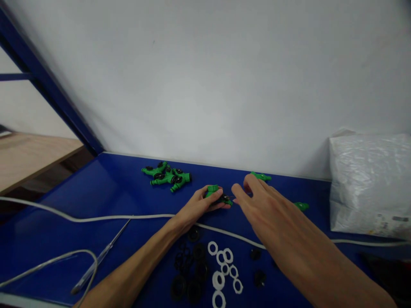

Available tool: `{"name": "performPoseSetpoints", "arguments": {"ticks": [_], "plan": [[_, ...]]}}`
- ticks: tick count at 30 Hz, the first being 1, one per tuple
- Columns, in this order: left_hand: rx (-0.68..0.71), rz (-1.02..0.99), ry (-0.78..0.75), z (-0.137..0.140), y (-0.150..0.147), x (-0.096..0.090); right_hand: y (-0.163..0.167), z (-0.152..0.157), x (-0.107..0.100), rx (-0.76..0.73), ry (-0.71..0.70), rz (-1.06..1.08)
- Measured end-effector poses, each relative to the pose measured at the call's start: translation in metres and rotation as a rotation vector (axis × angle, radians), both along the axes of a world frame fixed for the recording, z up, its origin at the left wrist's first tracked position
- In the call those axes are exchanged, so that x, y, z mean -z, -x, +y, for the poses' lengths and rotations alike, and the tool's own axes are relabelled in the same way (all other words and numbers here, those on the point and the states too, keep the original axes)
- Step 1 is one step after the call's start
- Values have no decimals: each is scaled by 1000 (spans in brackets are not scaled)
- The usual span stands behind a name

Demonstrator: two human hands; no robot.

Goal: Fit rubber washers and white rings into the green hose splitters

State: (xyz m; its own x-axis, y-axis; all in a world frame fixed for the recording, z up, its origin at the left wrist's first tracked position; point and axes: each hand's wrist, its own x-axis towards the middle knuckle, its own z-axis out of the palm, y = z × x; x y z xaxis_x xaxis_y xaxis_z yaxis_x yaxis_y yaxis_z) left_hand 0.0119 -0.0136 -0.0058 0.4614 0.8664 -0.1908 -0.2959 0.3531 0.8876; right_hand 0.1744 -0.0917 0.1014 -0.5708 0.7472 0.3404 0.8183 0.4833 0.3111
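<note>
My left hand [208, 199] is closed around a green and black hose splitter [212, 188], held just above the blue table. Close on its right, my right hand [257, 192] has its fingers pinched together. A thin metal shaft [230, 196] runs from these fingers to the splitter; the rest of that tool is hidden in the hand. Several similar green hose splitters [167, 176] lie in a group to the left. Another green part [261, 176] shows behind my right hand, and a further green part [301, 206] sticks out past my right forearm.
White rings [218, 280] and black rings [178, 287] lie in front, with small black parts [259, 278] beside them. A white cable [118, 217] crosses the table under my arms. A pointed tool [101, 256] lies left, a plastic-wrapped package [369, 184] right. A wall [208, 85] stands behind.
</note>
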Motion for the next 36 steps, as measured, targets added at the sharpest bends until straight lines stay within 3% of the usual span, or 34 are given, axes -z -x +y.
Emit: {"name": "performPoseSetpoints", "arguments": {"ticks": [5,11,18,27,30,36], "plan": [[-5,3,6,0,0,5,-10,-2,12,-104,-32,79],[-9,3,19,2,1,2,-16,19,20,0,48,145],[-9,5,38,1,2,-2,-30,17,25,-83,98,243],[-13,37,81,0,0,-4,-26,20,25,-12,89,166],[-16,61,91,1,0,-5,-23,10,16,-78,88,145],[-10,107,19,-1,0,-8,4,-1,-23,-134,56,57]]}}
